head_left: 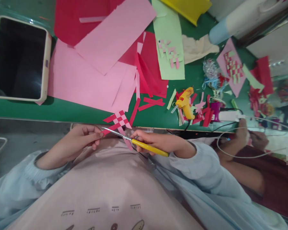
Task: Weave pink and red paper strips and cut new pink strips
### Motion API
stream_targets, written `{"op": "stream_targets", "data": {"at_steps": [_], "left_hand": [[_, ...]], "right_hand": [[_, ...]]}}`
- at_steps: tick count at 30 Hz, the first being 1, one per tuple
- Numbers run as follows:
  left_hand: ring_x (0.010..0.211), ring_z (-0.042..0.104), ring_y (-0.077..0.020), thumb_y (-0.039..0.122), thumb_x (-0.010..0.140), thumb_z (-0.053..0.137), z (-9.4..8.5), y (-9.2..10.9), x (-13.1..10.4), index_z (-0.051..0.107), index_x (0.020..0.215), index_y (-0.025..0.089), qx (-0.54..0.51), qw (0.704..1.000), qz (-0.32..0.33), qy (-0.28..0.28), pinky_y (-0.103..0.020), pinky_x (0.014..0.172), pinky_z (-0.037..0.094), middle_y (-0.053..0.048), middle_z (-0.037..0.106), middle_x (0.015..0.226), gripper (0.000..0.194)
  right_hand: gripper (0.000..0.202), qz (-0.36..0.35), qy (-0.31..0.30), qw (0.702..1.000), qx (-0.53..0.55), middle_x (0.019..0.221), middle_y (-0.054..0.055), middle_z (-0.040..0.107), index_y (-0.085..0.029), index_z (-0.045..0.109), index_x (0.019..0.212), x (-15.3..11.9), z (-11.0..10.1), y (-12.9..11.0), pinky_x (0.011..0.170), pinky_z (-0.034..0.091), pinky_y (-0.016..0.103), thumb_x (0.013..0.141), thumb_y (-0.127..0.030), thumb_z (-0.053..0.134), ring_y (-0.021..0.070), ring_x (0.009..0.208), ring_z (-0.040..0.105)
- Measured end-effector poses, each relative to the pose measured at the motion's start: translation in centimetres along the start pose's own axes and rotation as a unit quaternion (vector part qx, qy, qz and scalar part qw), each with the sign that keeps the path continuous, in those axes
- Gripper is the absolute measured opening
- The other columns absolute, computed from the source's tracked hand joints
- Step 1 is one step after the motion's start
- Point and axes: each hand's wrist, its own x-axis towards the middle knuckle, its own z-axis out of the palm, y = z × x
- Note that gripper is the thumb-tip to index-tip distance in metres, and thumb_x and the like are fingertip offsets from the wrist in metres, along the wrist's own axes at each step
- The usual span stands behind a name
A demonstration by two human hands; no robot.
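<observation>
Fingertips of my left hand [86,137] pinch the end of a red strip on a woven red and pink paper piece [120,118]. The piece hangs just off the table's front edge, with checkered squares in its middle and loose strips sticking out. My right hand [156,142] is closed on yellow-handled scissors [148,147]. Their blades point left and lie along the red strip, close to my left fingertips. Whether the blades are parted is hard to tell. Loose red strips [151,103] lie on the green table [62,110] just beyond the woven piece.
A tablet [19,59] lies at the left. Pink sheets [91,76] and red sheets cover the middle. A yellow glue gun [186,103] sits among scraps, near a white power strip [230,115] with cables. Another person's hand [242,132] is at the right.
</observation>
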Motion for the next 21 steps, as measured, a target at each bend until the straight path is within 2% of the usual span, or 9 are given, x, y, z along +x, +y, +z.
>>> {"op": "stream_targets", "data": {"at_steps": [7, 11, 15, 17, 21], "left_hand": [[0.044, 0.050, -0.0076, 0.042, 0.066, 0.085, -0.04, -0.13, 0.07, 0.069, 0.063, 0.017, -0.004, 1.000, -0.003, -0.004, -0.017, 0.044, 0.042, 0.001, 0.060, 0.048, 0.030], [0.044, 0.050, -0.0077, 0.042, 0.067, 0.085, -0.03, -0.15, 0.06, 0.069, 0.062, 0.017, -0.004, 1.000, -0.001, -0.002, -0.017, 0.045, 0.042, 0.001, 0.060, 0.049, 0.030], [0.044, 0.050, -0.0084, 0.042, 0.064, 0.086, 0.14, 0.05, -0.03, 0.069, 0.061, 0.018, -0.001, 1.000, -0.002, 0.002, -0.018, 0.044, 0.042, 0.001, 0.060, 0.048, 0.029], [0.044, 0.050, -0.0085, 0.041, 0.064, 0.085, 0.28, 0.17, -0.09, 0.069, 0.061, 0.018, -0.003, 1.000, -0.004, 0.000, -0.018, 0.043, 0.042, 0.001, 0.059, 0.047, 0.028], [0.043, 0.049, -0.0081, 0.039, 0.065, 0.084, 0.51, 0.37, -0.17, 0.069, 0.060, 0.019, -0.009, 1.000, -0.010, -0.010, -0.018, 0.043, 0.043, 0.001, 0.059, 0.047, 0.026]], "right_hand": [[0.025, -0.001, 0.008, 1.000, -0.015, 0.096, 0.003, 0.057, -0.019, 0.042, 0.109, -0.05, -0.13, -0.43, 0.072, 0.046, 0.026, 0.103, -0.042, 0.050, 0.0116, 0.086, 0.056], [0.020, 0.038, 0.013, 0.999, 0.009, 0.096, 0.002, 0.058, -0.020, 0.042, 0.111, -0.21, 0.27, -0.68, 0.062, 0.045, 0.022, 0.103, -0.037, 0.050, 0.0088, 0.075, 0.054], [0.022, 0.072, 0.004, 0.995, 0.076, 0.099, 0.001, 0.056, -0.022, 0.037, 0.114, -0.24, 0.56, -0.38, 0.049, 0.040, 0.019, 0.103, -0.037, 0.048, 0.0067, 0.064, 0.047], [0.021, 0.058, -0.014, 0.994, 0.089, 0.098, 0.001, 0.054, -0.022, 0.036, 0.113, -0.18, 0.54, -0.16, 0.050, 0.040, 0.019, 0.103, -0.038, 0.047, 0.0071, 0.065, 0.047], [0.021, -0.023, -0.037, 0.997, 0.067, 0.091, 0.000, 0.051, -0.020, 0.036, 0.113, 0.02, 0.35, 0.23, 0.061, 0.042, 0.023, 0.103, -0.035, 0.048, 0.0083, 0.071, 0.046]]}}
